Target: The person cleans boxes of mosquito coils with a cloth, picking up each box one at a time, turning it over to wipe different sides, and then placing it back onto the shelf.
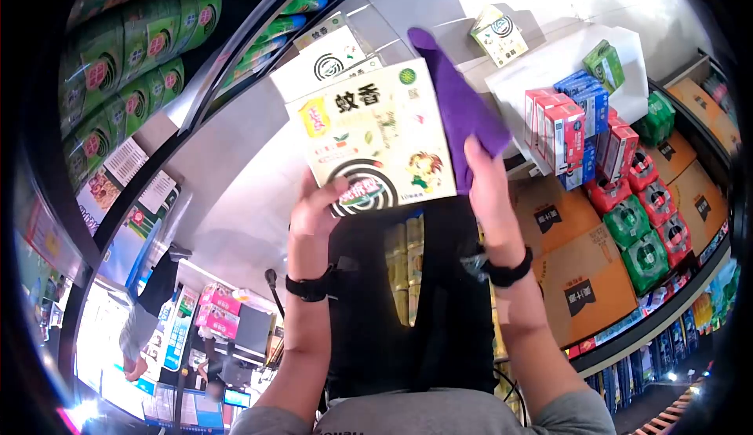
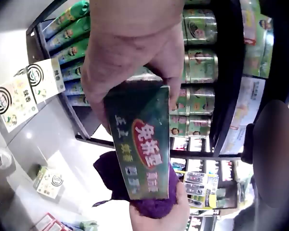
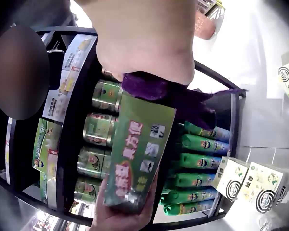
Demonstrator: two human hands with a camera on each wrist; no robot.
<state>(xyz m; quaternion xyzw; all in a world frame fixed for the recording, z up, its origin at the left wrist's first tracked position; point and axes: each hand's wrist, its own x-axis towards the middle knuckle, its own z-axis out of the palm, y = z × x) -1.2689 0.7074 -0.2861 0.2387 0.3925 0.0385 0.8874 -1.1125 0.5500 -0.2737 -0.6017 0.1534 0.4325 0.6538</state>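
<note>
A cream box of mosquito coils [image 1: 384,133], printed with a black spiral, is held up in front of the body. My left hand [image 1: 315,203] grips its lower left corner, thumb across the front. At the opposite side my right hand [image 1: 488,188] holds a purple cloth [image 1: 467,105] against the box's edge. Part of the cloth hangs out beyond the top right corner. In the left wrist view the box's narrow green side [image 2: 140,144] spans between both hands. From the right wrist, the cloth [image 3: 149,86] shows bunched under the palm at one end of the box.
More coil boxes [image 1: 325,62] stand behind the held one, beside a shelf of green canisters [image 1: 133,74]. Another coil box [image 1: 508,43] sits on the floor. Red boxes [image 1: 553,129], bottle packs [image 1: 647,258] and brown cartons [image 1: 576,278] lie to the right. A person [image 1: 145,317] is at the left.
</note>
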